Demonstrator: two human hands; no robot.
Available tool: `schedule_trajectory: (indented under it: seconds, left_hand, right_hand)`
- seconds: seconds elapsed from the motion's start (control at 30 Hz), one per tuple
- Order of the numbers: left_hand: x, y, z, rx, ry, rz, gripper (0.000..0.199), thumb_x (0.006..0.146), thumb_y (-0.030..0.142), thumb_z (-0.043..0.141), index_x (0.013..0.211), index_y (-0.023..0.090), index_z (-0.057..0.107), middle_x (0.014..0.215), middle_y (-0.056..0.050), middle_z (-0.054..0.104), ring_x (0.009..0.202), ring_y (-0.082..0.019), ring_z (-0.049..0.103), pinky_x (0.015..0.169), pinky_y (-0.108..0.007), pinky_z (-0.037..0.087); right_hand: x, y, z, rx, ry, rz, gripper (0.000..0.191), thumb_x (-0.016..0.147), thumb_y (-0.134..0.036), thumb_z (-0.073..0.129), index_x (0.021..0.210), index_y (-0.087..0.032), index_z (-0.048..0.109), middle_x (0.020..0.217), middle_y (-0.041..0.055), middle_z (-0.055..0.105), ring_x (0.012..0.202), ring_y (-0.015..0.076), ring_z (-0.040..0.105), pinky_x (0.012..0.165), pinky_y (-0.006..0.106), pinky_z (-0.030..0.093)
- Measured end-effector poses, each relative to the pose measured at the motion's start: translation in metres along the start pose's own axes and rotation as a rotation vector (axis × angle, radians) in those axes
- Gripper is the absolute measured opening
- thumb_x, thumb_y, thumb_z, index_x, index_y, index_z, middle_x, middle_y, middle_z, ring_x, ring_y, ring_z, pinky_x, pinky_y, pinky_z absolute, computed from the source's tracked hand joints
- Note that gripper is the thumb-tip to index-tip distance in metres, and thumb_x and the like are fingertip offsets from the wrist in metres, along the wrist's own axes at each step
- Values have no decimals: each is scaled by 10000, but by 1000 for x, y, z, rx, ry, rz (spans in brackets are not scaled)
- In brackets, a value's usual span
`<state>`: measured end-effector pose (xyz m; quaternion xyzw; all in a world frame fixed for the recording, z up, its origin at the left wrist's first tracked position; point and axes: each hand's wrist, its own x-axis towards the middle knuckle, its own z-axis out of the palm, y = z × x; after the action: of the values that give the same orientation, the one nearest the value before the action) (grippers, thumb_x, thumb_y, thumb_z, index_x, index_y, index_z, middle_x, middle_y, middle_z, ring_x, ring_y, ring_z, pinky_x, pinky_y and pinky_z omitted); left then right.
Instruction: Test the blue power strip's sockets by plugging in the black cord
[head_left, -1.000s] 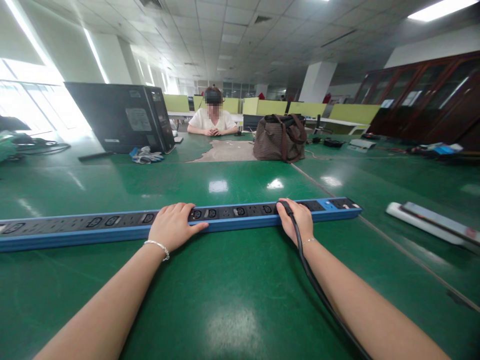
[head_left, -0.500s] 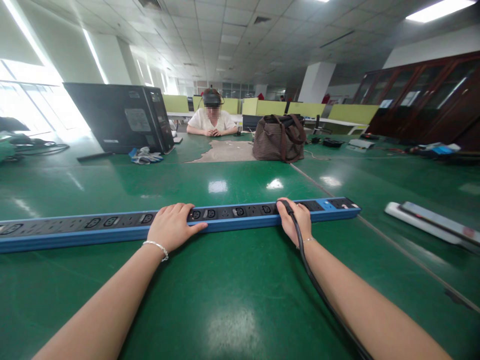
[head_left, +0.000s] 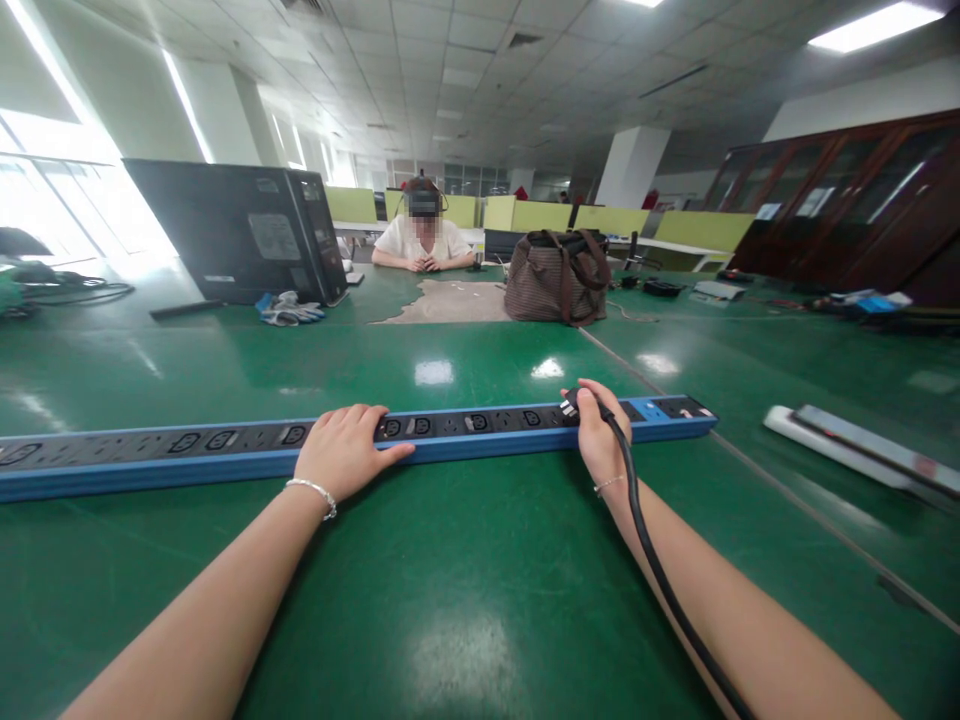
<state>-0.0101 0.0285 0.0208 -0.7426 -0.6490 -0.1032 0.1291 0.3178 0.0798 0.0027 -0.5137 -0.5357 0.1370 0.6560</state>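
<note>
A long blue power strip (head_left: 450,455) with black sockets lies across the table in front of me. My left hand (head_left: 341,455) rests over it left of the middle, thumb along the near edge and fingers across the top, gripping it. Toward the strip's right end, my right hand (head_left: 602,430) pinches a black plug (head_left: 574,402) between thumb and fingers. The plug's metal pins show, pointing left, out of the sockets and just above the strip. Its black cable (head_left: 637,520) runs back over my right forearm toward the lower right edge.
The green table (head_left: 420,600) stretches far ahead. A black computer case (head_left: 247,235) and gloves (head_left: 290,309) stand back left. A brown bag (head_left: 551,275) sits beyond the strip, and a white bar-shaped object (head_left: 840,450) lies right. A person (head_left: 422,240) sits opposite.
My right hand has drawn back slightly to the right and turned, tilting the plug so that its pins now show, clear of the sockets. The left hand has stayed on the strip.
</note>
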Motion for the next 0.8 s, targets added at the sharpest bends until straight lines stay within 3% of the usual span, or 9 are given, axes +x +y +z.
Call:
schedule_trajectory:
  seconds: [0.2,0.4,0.6,0.8]
  left_hand:
    - [-1,1,-1,-15,13,-1,733,757,723,340,1160,151,561,1066,-119,640,1030,-284,562,899,-408,382]
    - [0,1,0,-21,16,6,734,761,728,319,1162,160,556,1081,-118,636,1041,-280,555,895,-397,375]
    - [0,1,2,-31,33,-3,705,756,723,345,1149,176,554,1075,-110,636,1046,-275,549,900,-388,365]
    - [-1,2,3,-51,47,-3,698,749,723,359,1134,180,568,1066,-115,634,1036,-278,546,903,-401,359]
  right_hand:
    - [-16,-23,13,23,-168,-39,345,831,-476,493,986,-207,642,919,48,703,881,200,640,852,353,464]
    - [-40,-47,50,94,-293,17,335,841,-495,468,926,-212,625,882,34,703,854,187,642,803,312,477]
    - [-62,-73,89,-216,-440,-111,292,877,-444,426,965,-250,626,880,2,698,834,167,626,851,319,428]
    - [-67,-76,101,-451,-415,-195,296,896,-406,399,1018,-243,614,962,24,692,924,186,609,908,342,379]
